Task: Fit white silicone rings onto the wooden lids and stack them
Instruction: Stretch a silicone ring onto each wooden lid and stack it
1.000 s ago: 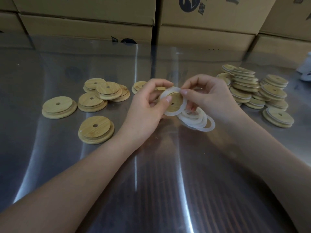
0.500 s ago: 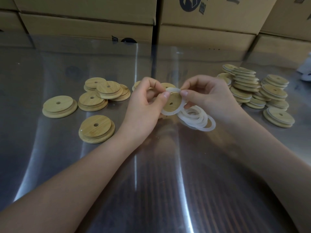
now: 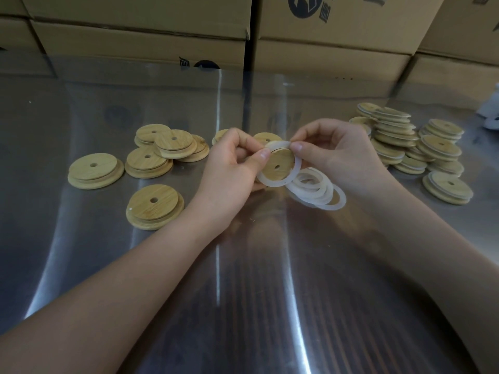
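My left hand (image 3: 232,168) grips a round wooden lid (image 3: 279,164) with a small centre hole, tilted toward me above the table. A white silicone ring (image 3: 272,182) lies around the lid's raised face. My right hand (image 3: 334,155) pinches the ring's upper edge with thumb and forefinger. Just below and right of the lid, several loose white rings (image 3: 321,190) lie overlapped on the steel table (image 3: 243,279). Bare wooden lids (image 3: 155,205) are scattered at the left. Stacks of ringed lids (image 3: 391,130) stand at the right.
Cardboard boxes (image 3: 140,47) line the table's far edge. A white object (image 3: 490,114) shows at the right border. More lids (image 3: 266,137) lie behind my hands, partly hidden.
The ring has gone further round the lid. My left thumb shifted along the upper rim, and both hands stayed almost in place.
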`<state>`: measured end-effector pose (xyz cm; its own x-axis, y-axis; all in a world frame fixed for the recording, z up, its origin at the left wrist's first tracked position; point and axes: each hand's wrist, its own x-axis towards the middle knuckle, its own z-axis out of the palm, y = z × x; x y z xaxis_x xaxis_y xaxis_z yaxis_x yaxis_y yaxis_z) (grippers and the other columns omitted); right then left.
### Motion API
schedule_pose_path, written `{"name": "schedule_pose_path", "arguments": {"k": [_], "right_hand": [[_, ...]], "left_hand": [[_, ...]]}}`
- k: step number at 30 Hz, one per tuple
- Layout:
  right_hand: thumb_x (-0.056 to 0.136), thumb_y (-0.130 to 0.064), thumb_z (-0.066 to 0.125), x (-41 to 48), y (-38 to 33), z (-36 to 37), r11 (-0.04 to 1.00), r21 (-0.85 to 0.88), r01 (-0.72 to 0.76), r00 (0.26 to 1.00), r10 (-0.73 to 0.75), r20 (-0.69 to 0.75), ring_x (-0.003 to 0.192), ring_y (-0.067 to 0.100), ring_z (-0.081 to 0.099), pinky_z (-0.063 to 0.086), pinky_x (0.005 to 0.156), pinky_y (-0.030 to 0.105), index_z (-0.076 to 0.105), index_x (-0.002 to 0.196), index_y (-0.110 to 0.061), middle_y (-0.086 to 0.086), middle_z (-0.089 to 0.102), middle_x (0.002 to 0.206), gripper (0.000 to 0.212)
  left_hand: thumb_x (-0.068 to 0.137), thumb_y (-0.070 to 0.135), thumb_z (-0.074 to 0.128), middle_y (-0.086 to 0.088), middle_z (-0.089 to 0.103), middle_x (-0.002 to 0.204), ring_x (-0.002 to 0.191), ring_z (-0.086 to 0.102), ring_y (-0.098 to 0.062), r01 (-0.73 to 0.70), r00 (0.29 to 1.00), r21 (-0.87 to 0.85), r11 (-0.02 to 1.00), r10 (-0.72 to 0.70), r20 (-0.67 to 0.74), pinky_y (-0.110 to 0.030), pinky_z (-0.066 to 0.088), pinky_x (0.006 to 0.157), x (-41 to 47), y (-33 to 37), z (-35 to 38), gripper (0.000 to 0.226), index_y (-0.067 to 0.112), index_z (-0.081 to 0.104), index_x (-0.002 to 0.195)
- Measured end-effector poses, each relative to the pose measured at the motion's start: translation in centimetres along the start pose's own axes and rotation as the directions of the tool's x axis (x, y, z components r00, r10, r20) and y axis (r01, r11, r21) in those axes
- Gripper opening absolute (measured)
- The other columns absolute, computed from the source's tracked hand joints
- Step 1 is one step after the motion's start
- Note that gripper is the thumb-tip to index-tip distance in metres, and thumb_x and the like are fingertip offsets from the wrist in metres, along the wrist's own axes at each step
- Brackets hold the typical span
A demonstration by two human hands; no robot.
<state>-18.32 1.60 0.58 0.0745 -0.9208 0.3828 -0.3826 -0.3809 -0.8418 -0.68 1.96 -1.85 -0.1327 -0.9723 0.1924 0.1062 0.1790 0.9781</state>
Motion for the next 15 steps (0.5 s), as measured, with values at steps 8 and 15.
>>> {"name": "schedule_pose_path", "arguments": {"k": [8, 15], "right_hand": [[0.088, -0.002, 0.067, -0.02, 0.16, -0.15, 1.0, 0.002, 0.003, 1.0, -0.003, 0.022, 0.077, 0.008, 0.07, 0.053, 0.068, 0.017, 0.072, 0.082, -0.02, -0.005, 0.074, 0.08, 0.019], [0.088, -0.003, 0.066, -0.07, 0.11, -0.06, 0.999, -0.03, 0.016, 0.999, -0.015, 0.031, 0.081, 0.008, 0.071, 0.053, 0.069, 0.016, 0.074, 0.085, -0.022, -0.004, 0.075, 0.084, 0.021]], "left_hand": [[0.095, 0.004, 0.057, -0.002, 0.068, 0.08, 0.088, 0.072, -0.022, 0.039, 0.999, -0.031, 0.999, -0.039, 0.018, -0.035, 0.061, 0.065, 0.18, -0.12, -0.04, 0.019, 0.014, 0.051, 0.08], [0.095, 0.004, 0.055, -0.006, 0.072, 0.09, 0.093, 0.071, -0.022, 0.036, 0.999, -0.052, 0.998, -0.034, 0.033, -0.043, 0.062, 0.071, -0.09, -0.07, -0.01, 0.015, 0.016, 0.053, 0.086]]}}
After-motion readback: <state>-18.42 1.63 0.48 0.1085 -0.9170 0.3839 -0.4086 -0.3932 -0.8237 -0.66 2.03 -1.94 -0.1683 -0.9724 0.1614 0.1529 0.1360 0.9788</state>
